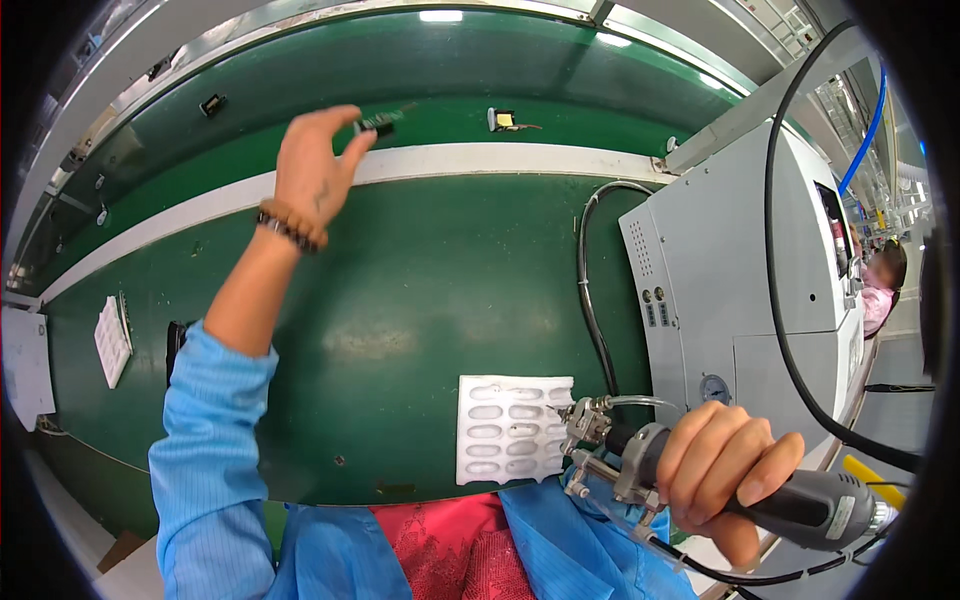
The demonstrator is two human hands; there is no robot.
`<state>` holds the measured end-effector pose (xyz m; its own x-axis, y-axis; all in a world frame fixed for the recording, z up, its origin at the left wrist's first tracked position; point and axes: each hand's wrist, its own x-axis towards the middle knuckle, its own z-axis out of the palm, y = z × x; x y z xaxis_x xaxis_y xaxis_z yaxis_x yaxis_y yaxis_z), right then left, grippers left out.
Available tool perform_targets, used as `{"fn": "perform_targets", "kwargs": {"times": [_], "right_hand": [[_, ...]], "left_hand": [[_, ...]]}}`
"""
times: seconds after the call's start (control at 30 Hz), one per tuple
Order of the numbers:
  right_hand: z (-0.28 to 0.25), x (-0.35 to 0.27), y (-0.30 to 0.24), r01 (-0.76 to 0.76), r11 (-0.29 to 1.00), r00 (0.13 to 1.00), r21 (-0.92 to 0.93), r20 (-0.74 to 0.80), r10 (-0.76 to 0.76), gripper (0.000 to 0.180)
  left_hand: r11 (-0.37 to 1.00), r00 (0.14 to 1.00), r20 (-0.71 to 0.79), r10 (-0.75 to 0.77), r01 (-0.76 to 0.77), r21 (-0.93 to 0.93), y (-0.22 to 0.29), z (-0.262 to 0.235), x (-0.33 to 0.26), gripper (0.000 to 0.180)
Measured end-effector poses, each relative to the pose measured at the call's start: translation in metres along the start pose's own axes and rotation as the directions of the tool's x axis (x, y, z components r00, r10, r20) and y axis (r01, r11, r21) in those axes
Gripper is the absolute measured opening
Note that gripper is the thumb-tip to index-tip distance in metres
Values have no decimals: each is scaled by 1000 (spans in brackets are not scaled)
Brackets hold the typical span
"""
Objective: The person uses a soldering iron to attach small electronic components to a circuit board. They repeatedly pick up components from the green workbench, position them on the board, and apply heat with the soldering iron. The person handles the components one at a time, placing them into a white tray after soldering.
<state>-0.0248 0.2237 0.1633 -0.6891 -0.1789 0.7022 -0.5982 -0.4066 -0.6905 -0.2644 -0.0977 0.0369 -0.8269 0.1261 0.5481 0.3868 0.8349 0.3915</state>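
My left hand [315,170] reaches over the green conveyor belt, pinching a small black electronic part [377,126] between thumb and fingertips. The part is slightly blurred, and a thin end trails from it. My right hand [725,475] wraps around a dark grey powered screwdriver [815,508] with metal fittings and tubes at its front. The screwdriver lies nearly level, its tip pointing left over the right edge of a white tray [466,420] with oval recesses. That tray sits at the front edge of the green worktop [420,270].
Other small parts lie on the belt, one yellow and black [503,120], another dark [212,105]. A white rail [500,158] divides belt from worktop. A grey machine [735,270] and a black hose [585,270] stand at right. White trays [112,340] lie left. A person [880,290] is far right.
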Motion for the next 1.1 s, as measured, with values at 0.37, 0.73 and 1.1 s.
{"fn": "perform_targets", "kwargs": {"times": [0.37,0.73,1.1], "right_hand": [[2,8,6,-11,1000,999,-9,-41,11,36],[0,0,7,24,999,989,42,-150,-17,27],[-2,-5,-5,-35,998,998,59,-52,38,34]], "left_hand": [[931,839,404,365,-321,-174,32,129,64,36],[914,947,218,236,-141,-380,68,90,29,26],[729,850,380,366,-8,-684,139,-33,-158,25]]}}
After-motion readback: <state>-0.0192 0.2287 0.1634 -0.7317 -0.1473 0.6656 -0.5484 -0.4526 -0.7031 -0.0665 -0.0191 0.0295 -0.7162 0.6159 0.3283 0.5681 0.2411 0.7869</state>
